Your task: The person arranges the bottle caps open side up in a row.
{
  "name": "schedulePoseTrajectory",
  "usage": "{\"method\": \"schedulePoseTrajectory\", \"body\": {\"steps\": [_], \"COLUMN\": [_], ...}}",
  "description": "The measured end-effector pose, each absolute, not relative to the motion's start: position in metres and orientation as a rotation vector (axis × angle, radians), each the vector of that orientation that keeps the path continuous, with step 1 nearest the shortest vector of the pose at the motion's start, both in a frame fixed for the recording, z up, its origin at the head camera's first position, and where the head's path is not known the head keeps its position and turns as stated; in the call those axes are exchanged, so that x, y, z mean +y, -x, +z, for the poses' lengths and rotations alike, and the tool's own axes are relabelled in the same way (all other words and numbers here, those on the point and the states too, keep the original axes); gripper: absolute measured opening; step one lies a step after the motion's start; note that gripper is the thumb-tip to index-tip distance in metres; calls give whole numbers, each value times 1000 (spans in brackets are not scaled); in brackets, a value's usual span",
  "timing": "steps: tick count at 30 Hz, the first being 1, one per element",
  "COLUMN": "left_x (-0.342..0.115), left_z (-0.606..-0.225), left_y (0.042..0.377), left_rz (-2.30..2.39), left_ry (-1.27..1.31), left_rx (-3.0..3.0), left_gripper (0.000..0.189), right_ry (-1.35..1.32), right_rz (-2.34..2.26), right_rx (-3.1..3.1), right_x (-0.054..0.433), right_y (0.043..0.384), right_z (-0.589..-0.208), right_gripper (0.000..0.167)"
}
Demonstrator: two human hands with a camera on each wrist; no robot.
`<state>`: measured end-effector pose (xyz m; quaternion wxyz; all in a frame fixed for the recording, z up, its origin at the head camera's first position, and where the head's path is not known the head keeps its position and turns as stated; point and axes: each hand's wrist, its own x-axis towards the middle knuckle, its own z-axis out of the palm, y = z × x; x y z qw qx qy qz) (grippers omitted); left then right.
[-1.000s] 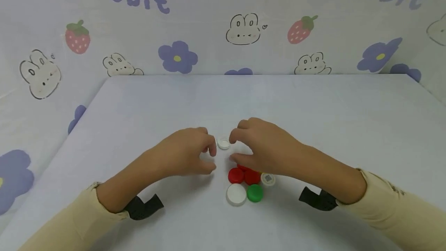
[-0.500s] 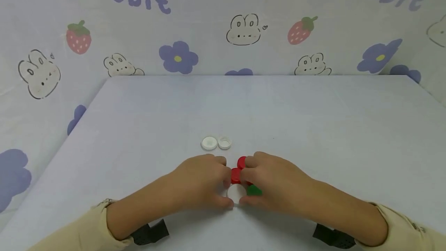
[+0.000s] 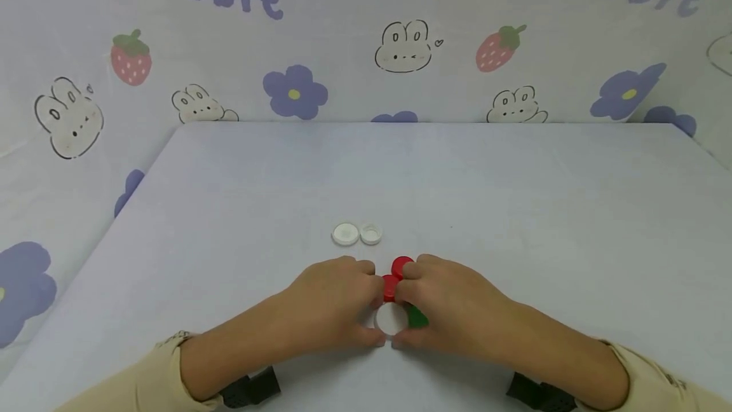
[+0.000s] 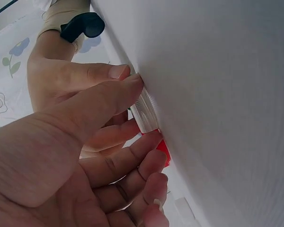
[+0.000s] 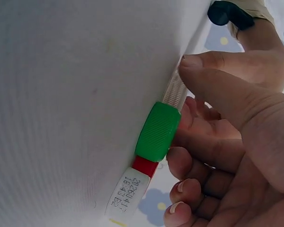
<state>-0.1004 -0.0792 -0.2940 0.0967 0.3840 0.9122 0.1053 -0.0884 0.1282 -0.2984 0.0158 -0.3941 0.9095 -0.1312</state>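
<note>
A wide white bottle cap (image 3: 391, 319) with a ridged side lies on the table between my two hands. My left hand (image 3: 334, 301) has its thumb at the cap's near edge and curled fingers at the far side, pinching it. From the other side my right hand (image 3: 452, 304) pinches the same cap, thumb against the near edge. Under the right hand sits a green bottle cap (image 5: 158, 132), partly covered in the head view. Red bottle caps (image 3: 390, 288) lie just beyond the white one, near the fingertips. The right wrist view also shows a white cap with printed digits (image 5: 128, 194).
Farther back on the white table (image 3: 257, 177) lie two more white caps, a wider one (image 3: 345, 234) and a smaller one (image 3: 370, 234), side by side. A cloth (image 3: 400, 49) printed with rabbits, flowers and strawberries hangs behind the table.
Both hands came from beside the two back white caps toward the body and closed around the wide white cap. Over the last half second they have hardly moved.
</note>
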Motion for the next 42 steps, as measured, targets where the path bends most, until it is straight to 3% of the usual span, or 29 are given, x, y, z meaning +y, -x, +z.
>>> {"method": "schedulePoseTrajectory", "body": {"steps": [20,32,36,42], "left_x": [-80,-87,-88,-89], "left_z": [-293,-284,-283,-279], "left_y": [97,97,96,100], "left_rz": [332,601,681,677], "left_ry": [-1170,-1170,-1214,-1163], "left_rx": [2680,2660,2716,2770], "left_gripper": [27,21,25,40], "right_ry": [1226,1181,1121,1043], "right_rz": [-446,-684,-777,-939], "right_rx": [2805,2816,2793,2717], "right_x": [128,134,135,137], "right_y": [89,89,92,97], "right_z": [-300,-290,-286,-286], "right_gripper": [27,21,18,30]}}
